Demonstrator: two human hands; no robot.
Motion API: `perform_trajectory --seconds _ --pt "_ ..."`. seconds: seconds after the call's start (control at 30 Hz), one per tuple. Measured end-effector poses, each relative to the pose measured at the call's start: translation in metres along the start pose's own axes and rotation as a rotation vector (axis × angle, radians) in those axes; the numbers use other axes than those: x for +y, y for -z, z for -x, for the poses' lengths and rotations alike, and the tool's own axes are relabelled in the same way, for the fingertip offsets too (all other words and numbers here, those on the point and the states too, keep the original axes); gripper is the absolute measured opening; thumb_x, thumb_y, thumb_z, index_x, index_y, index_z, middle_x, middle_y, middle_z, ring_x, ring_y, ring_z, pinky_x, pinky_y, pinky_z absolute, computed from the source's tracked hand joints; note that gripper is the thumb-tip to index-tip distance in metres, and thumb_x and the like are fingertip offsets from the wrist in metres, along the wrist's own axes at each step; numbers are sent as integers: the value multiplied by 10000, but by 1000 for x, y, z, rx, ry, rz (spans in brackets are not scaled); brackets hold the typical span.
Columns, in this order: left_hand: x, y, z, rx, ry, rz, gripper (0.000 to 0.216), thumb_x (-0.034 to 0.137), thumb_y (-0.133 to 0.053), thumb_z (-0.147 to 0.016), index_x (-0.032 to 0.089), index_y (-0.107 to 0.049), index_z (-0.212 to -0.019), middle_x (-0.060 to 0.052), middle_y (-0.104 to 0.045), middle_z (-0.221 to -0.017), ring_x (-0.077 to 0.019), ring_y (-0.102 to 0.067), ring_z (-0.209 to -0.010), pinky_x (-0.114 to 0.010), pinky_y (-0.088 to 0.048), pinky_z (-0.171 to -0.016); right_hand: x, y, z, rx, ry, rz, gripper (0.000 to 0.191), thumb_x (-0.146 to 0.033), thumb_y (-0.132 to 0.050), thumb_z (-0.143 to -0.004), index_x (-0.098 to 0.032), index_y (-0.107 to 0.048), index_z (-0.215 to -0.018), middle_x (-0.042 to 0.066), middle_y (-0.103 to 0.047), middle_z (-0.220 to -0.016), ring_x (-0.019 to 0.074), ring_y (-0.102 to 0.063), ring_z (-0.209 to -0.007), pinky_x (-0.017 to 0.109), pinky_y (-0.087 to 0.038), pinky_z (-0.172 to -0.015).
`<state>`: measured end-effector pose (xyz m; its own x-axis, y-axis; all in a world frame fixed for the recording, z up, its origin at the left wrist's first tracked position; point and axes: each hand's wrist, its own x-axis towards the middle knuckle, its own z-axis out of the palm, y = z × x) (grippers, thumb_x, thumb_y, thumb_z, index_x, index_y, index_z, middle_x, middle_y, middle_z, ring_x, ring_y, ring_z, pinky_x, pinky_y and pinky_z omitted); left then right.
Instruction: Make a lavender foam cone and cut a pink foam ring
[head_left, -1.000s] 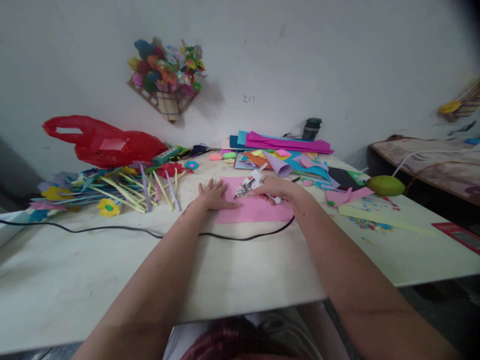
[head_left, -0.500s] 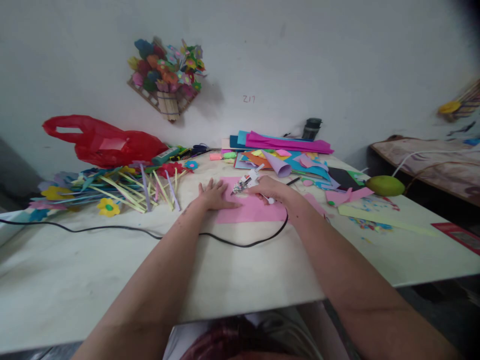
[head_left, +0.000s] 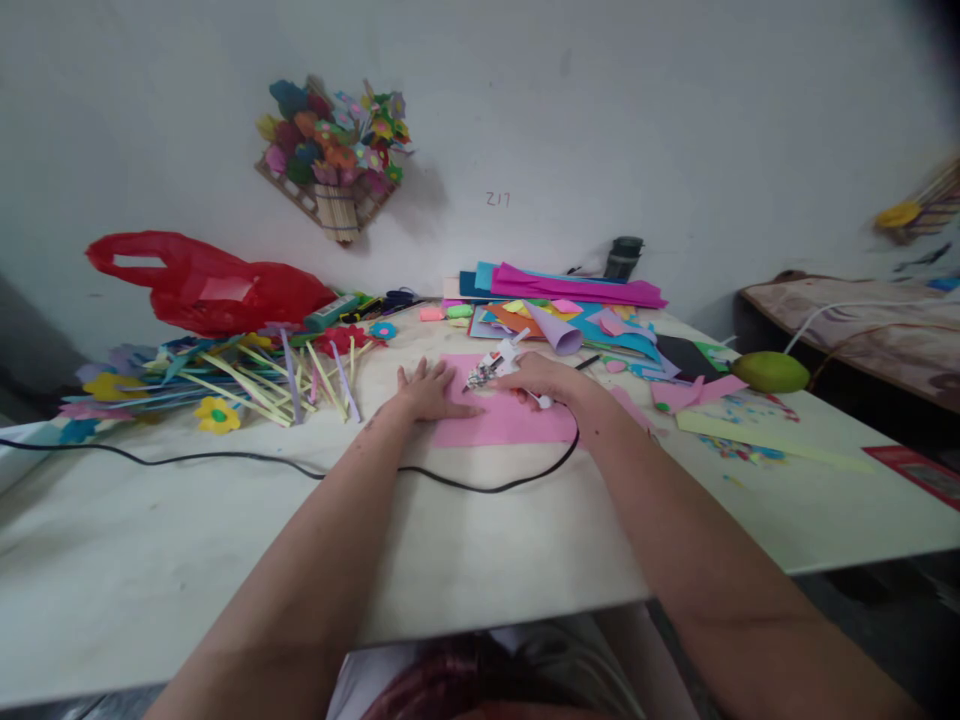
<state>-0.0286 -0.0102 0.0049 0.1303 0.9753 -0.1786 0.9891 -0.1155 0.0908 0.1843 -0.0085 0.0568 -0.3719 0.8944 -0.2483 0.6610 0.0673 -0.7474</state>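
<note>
On the table lies a pink sheet (head_left: 502, 425). My left hand (head_left: 431, 392) rests flat on its left part, fingers spread. In my right hand (head_left: 546, 378) is a white glue gun (head_left: 495, 365) with dark printed markings, my fingers wrapped round its handle. Its nozzle points left and down over the sheet, close to my left hand; whether the tip touches the sheet I cannot tell. A black cord (head_left: 495, 490) loops from under my right wrist, passes beneath my left forearm and runs off to the left.
Paper strips (head_left: 240, 385) and craft flowers (head_left: 217, 413) lie on the left, before a red plastic bag (head_left: 225, 285). Coloured sheets (head_left: 577, 288) are stacked at the back. Pink scraps (head_left: 697, 392), small clippings (head_left: 742, 450) and a green mango-like fruit (head_left: 771, 372) lie to the right.
The cord's loop by my right wrist has shifted very slightly to the right. Both hands and the glue gun stay almost where they were.
</note>
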Motion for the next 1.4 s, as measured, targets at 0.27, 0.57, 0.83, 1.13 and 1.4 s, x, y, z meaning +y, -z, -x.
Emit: perform_trajectory --seconds 0.27,0.57,0.83,1.13,1.4 --pt "-3 -2 -3 -1 -2 -9 1176 910 -365 -584 262 -102 -1529 -30 -10 -1593 -370 115 -1441 -670 73 -1082 1 12 8 -40 5 69 335 -375 -715 -749 -202 -432 -792 -44 -549 -494 105 -501 -368 215 -364 -368" --pt "-1 0 0 -15 0 -10 1177 905 -371 -588 254 -100 -1530 -35 -6 -1593 -368 115 -1441 -667 70 -1084 7 12 4 -24 50 22 314 -406 -697 -773 -185 -476 -743 -43 -546 -495 83 -478 -355 204 -377 -371" --pt "0 0 0 -7 3 -3 1150 897 -379 -598 282 -98 -1529 -28 -13 -1594 -371 114 -1440 -665 60 -1088 3 3 1 -11 3 13 367 -452 -734 -731 -173 -496 -733 -18 -586 -515 78 -489 -366 192 -369 -357" --pt "-1 0 0 -4 2 -1 1162 901 -377 -591 272 -104 -1529 -25 -11 -1593 -365 102 -1445 -663 76 -1086 3 11 6 -54 14 72 389 -466 -749 -704 -171 -497 -733 -3 -605 -527 80 -491 -367 197 -374 -370" --pt "-2 -1 -2 -7 4 6 1171 902 -386 -582 278 -98 -1529 -20 -6 -1593 -368 119 -1440 -665 80 -1085 1 16 14 -54 13 57 372 -422 -746 -723 -195 -467 -815 -47 -548 -515 88 -496 -386 209 -401 -403"
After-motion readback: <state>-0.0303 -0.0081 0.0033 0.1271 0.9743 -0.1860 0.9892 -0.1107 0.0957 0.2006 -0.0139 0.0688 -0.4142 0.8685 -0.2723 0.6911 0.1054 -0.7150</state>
